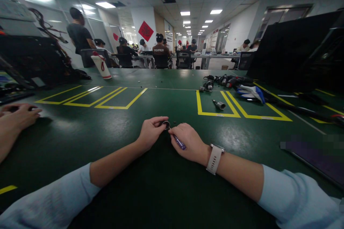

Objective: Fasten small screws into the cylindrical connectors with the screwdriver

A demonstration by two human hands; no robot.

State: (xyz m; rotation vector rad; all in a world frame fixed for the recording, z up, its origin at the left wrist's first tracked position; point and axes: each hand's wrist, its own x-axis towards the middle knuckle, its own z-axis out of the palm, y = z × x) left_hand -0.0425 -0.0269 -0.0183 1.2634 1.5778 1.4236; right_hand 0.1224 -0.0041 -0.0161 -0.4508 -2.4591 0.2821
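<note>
My left hand [150, 132] pinches a small round metal part [166, 125] between thumb and fingers, resting on the green table [113, 139]. My right hand [188, 141], with a white watch [214, 158] on its wrist, grips a small purple-handled screwdriver [178, 141] whose tip meets the metal part. Both hands sit close together at the table's middle. A loose metal cylinder [219, 105] lies farther back inside a yellow-marked box [199, 104].
Another person's hand [17, 114] rests at the left edge. A pile of metal parts [219, 79] and a blue-white glove [251, 93] lie at the back right. A white cup [102, 65] stands at the back left. Dark boxes [292, 48] rise on the right. People sit at far desks.
</note>
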